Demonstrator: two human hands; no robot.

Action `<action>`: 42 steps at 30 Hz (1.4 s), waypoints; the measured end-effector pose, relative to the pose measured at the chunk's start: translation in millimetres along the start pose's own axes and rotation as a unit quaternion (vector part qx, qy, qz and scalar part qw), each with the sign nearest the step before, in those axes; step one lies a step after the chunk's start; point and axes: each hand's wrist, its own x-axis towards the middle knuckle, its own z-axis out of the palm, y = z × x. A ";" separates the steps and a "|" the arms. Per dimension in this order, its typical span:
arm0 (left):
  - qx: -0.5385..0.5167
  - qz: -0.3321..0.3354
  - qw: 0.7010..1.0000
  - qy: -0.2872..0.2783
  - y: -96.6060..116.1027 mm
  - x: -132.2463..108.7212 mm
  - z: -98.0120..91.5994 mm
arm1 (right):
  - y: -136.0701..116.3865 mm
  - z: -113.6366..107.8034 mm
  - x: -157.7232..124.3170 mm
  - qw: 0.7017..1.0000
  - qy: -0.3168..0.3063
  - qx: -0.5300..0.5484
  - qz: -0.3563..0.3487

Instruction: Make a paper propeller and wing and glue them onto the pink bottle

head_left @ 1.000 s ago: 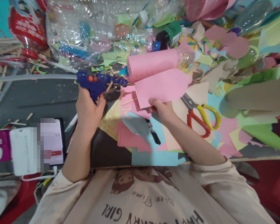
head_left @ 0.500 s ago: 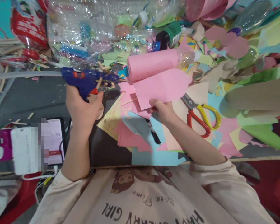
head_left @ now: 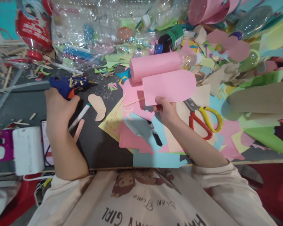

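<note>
My left hand (head_left: 58, 108) grips a blue glue gun (head_left: 64, 86) with an orange trigger at the left of the dark table, its nozzle pointing right. My right hand (head_left: 166, 110) pinches the lower edge of a pink paper piece with a rounded end (head_left: 169, 86). Just above that piece lies a plastic bottle wrapped in pink paper (head_left: 155, 65). A beige heart-shaped cutout (head_left: 97, 106) and a white marker pen (head_left: 79, 117) lie between my hands.
Red and yellow scissors (head_left: 201, 119) lie right of my right hand. Coloured paper scraps (head_left: 136, 138) cover the table's middle and right. A clear plastic bag of supplies (head_left: 85, 34) sits behind. A white power bank (head_left: 28, 150) and a phone (head_left: 47, 142) lie at the left.
My left hand has carried the glue gun leftward, away from the pink paper, uncovering the beige cutout and pen. My right hand lifted the pink piece slightly up and right.
</note>
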 end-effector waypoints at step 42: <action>-0.661 0.090 0.689 -0.281 85.2 -38.5 99.5 | 5.8 -2.8 -4.9 0.993 -0.096 0.018 0.059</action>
